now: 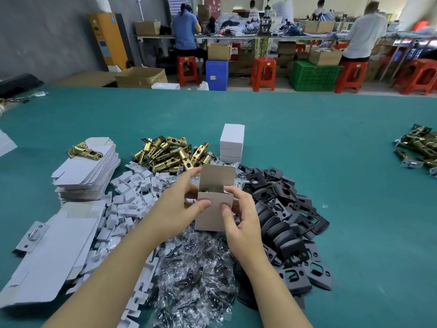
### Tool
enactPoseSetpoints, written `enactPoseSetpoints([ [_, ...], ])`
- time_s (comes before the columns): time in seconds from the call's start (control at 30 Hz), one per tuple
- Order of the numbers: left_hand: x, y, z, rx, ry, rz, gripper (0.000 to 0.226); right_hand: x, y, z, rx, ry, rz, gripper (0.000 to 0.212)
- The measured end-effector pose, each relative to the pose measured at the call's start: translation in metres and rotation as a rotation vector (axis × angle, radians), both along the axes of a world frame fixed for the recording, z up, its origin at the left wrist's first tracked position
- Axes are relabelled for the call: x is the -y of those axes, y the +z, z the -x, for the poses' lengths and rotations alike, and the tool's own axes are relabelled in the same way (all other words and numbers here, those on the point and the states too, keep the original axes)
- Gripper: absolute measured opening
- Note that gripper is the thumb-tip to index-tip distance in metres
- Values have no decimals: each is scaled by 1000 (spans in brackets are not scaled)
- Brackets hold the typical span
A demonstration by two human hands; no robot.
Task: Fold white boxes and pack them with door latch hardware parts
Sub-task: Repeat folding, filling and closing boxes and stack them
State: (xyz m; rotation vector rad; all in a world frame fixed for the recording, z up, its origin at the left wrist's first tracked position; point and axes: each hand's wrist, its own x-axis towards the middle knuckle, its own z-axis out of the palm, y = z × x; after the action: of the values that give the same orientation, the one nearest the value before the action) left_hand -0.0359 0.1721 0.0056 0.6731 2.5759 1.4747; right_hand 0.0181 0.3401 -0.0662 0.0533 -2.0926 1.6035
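Both hands hold an upright white box (pixel 214 215) with its top flap open; a brass part shows inside. My left hand (pixel 179 204) grips the box's left side, thumb on the front. My right hand (pixel 241 216) grips its right side, thumb on the front face. Behind lies a heap of brass latches (pixel 170 152). Black strike plates (pixel 288 223) are piled at the right, bagged screws (pixel 194 271) in front, white plastic inserts (pixel 132 192) at the left. Flat box blanks (pixel 87 169) are stacked at the far left, with one brass latch (pixel 84 150) on top.
A stack of three closed white boxes (pixel 232 144) stands behind the open box. More flat blanks (pixel 54 254) lie near left. Another latch pile (pixel 418 145) sits at the right edge of the green table (pixel 354 185). People work at benches beyond.
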Motion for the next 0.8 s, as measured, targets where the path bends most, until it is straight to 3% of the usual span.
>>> enactPoseSetpoints([
  [0.1, -1, 6, -1, 91, 32, -132, 33, -2, 1, 1, 22, -11, -1, 42],
  [0.17, -3, 11, 0, 177, 109, -280, 34, -2, 1, 1, 28, -6, -7, 44],
  [0.27, -7, 15, 2, 222, 174, -306, 36, -1, 2, 1, 23, -13, -27, 46],
  [0.43, -11, 12, 5, 259, 172, -382, 14, -1, 2, 1, 26, -4, 17, 48],
  [0.63, -14, 14, 7, 239, 115, -310, 31, 0, 6, 0, 21, -6, 26, 34],
  [0.8, -14, 13, 5, 255, 91, -412, 34, 1, 8, -1, 10, -8, 50, 38],
])
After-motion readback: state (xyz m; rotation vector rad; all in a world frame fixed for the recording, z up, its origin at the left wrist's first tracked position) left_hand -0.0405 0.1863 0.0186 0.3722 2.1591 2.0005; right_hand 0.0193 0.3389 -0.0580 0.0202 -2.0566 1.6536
